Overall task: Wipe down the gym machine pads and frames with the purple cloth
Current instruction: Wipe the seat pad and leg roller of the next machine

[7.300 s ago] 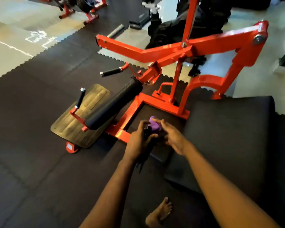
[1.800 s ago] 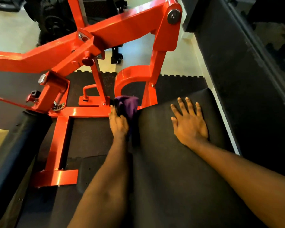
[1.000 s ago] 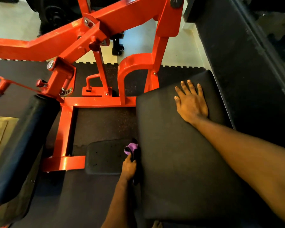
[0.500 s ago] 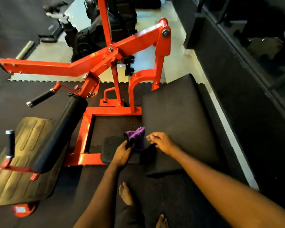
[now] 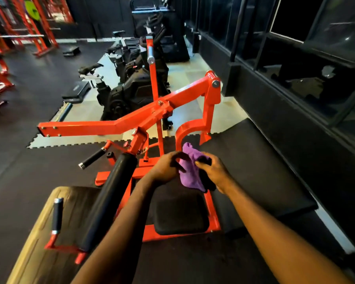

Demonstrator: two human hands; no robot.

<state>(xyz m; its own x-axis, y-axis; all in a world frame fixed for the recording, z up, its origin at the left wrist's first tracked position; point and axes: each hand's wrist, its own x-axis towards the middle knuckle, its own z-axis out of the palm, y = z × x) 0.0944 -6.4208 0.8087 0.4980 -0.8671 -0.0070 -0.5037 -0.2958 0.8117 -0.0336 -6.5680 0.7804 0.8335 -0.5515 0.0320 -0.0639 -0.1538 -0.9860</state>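
Hands come together in front of you, both on the purple cloth [image 5: 190,171]. It is bunched up in the air between them, above the far end of the small black seat pad [image 5: 180,217] and clear of the machine. Your left hand [image 5: 165,168] pinches the cloth's left edge with curled fingers. Your right hand [image 5: 216,172] grips its right side, fingers curled round the fabric, and a dark fold hangs below the palm.

The red frame [image 5: 119,125] stands behind your hands, its long arm angled from far right down to the left. A black roller pad [image 5: 109,201] lies just left of your left forearm, pointing away from you. The tan footplate [image 5: 35,232] sits under it at near left. A short black-grip handle [image 5: 91,158] sticks out left of the roller's far end. The large flat black pad [image 5: 254,171] lies low to the right of your right hand. Exercise bikes [image 5: 131,87] stand farther back on the pale floor.
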